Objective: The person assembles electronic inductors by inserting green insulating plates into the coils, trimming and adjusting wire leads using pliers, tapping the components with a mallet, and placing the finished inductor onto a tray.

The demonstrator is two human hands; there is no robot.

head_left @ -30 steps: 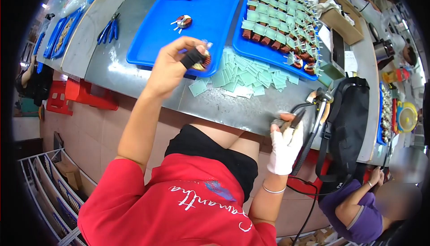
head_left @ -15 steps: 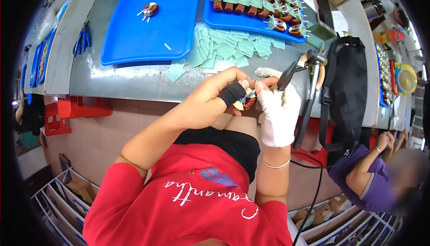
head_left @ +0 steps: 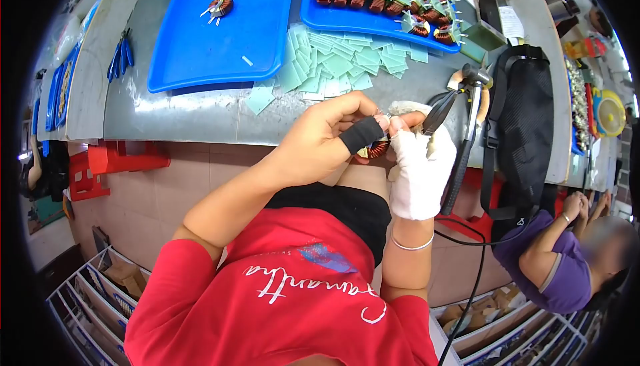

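Observation:
A toroidal coil point(head_left: 377, 149) wound with copper wire is held up in front of my lap, partly hidden by fingers. My left hand point(head_left: 331, 129), with black tape around its thumb, is closed on the coil's left side. In a white fingerless glove, my right hand point(head_left: 419, 166) pinches at the coil's upper end, where its leads are. The fingertips of both hands nearly meet there. A dark pointed tool point(head_left: 438, 111) shows against the gloved hand; whether it is gripped cannot be made out.
One coil point(head_left: 221, 7) lies in the left blue tray point(head_left: 200, 53). Rows of coils with green plates fill the right blue tray point(head_left: 373, 29). Loose green plates point(head_left: 327, 59) cover the bench in front. A hammer point(head_left: 469, 126), black bag point(head_left: 523, 126) and blue-handled pliers point(head_left: 121, 56) lie around. A co-worker point(head_left: 553, 259) sits right.
Both hands have shifted slightly right, and the left thumb now covers more of the coil. The whole view has moved a little. The coil stays between the hands.

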